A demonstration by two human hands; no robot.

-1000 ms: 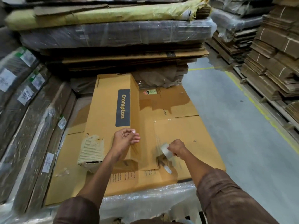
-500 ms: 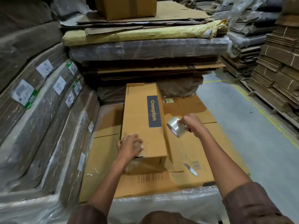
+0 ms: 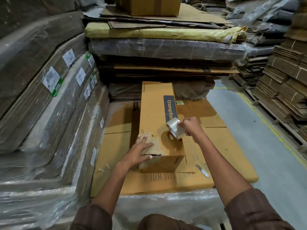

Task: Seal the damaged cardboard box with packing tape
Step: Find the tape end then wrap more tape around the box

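On box (image 3: 156, 113): left hand (image 3: 140, 152) flat; right hand (image 3: 191, 127) gripping tape roll (image 3: 175, 130), hiding logo end.

1 box (image 3: 156, 113), 1 tape roll (image 3: 174, 129), 1 blade (image 3: 202, 170).

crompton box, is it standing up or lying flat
Lying flat. The Crompton box rests on its long side on the flattened cardboard sheet, logo panel facing up, while the left hand presses its torn top face.
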